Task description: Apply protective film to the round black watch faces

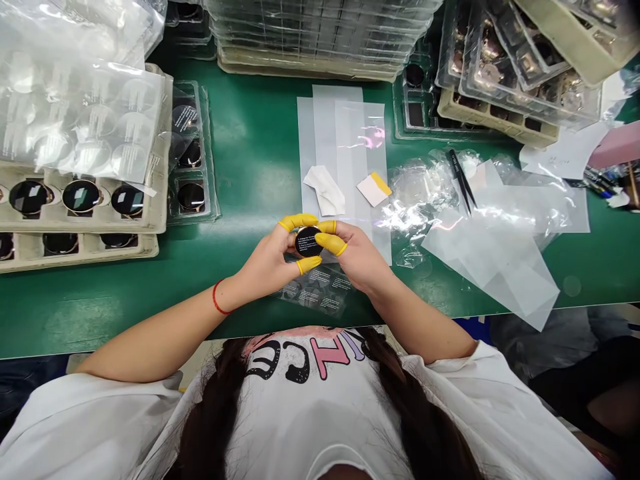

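Observation:
Between my hands is a round black watch face [309, 242] with a gold-coloured rim and small white text across its front. My left hand [273, 257] grips it from the left, fingers curled around its edge, with yellow finger cots on the fingertips. From the right, my right hand [354, 252] pinches the edge, its yellow-covered thumb lying over the front. Just below, a clear sheet of round printed film stickers [320, 293] lies on the green table, partly under my hands. Beyond the watch face are a crumpled white cloth [325, 190] and a small white-and-yellow pad [374, 189].
Trays of watch faces [83, 213] stand at the left under a film-covered sheet. A tall stack of clear trays [320, 40] stands at the back, with more piled trays [500, 73] at right. Black tweezers [462, 181] lie among peeled films and translucent sheets [505, 253].

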Motion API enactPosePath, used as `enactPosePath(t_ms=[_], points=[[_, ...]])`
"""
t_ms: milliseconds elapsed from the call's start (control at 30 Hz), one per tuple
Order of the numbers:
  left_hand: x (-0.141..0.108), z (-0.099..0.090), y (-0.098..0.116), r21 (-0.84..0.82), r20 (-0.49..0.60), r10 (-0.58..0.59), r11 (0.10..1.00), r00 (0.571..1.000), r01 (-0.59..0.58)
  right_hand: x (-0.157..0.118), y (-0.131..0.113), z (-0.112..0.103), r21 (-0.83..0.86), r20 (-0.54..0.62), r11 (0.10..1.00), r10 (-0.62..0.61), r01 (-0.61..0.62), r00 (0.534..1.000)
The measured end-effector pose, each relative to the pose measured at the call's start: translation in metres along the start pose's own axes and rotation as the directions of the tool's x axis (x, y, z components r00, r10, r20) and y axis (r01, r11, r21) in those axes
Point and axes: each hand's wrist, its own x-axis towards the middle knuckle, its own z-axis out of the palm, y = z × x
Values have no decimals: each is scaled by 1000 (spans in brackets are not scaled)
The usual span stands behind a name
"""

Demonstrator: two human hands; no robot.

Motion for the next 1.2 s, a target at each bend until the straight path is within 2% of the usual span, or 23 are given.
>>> enactPosePath(t_ms=[233,400,500,700,933,1100,1200], points=[[-2,1,-11,41,47,51,998,998,-53,1,2,2,-1,-67,999,-49,49,997],[8,-5,-16,-46,101,59,997,993,-54,6,2,-1,-12,-110,999,-32,31,993],[16,-10,-21,-42,120,98,995,988,-93,12,2,-8,-5,-126,1000,-17,16,992],[21,-15,-24,-35,141,96,995,985,-92,18,0,-15,-20,-22,998,-65,65,998],[22,-16,-22,-136,196,127,986,972,-101,21,-5,-18,-36,-40,997,-69,67,997],[23,-14,-27,-213,175,140,972,975,-102,21,-4,-19,-35,49,995,-96,98,994],[22,-13,-26,-218,165,121,972,979,-83,19,0,-17,-95,71,988,-116,123,991]])
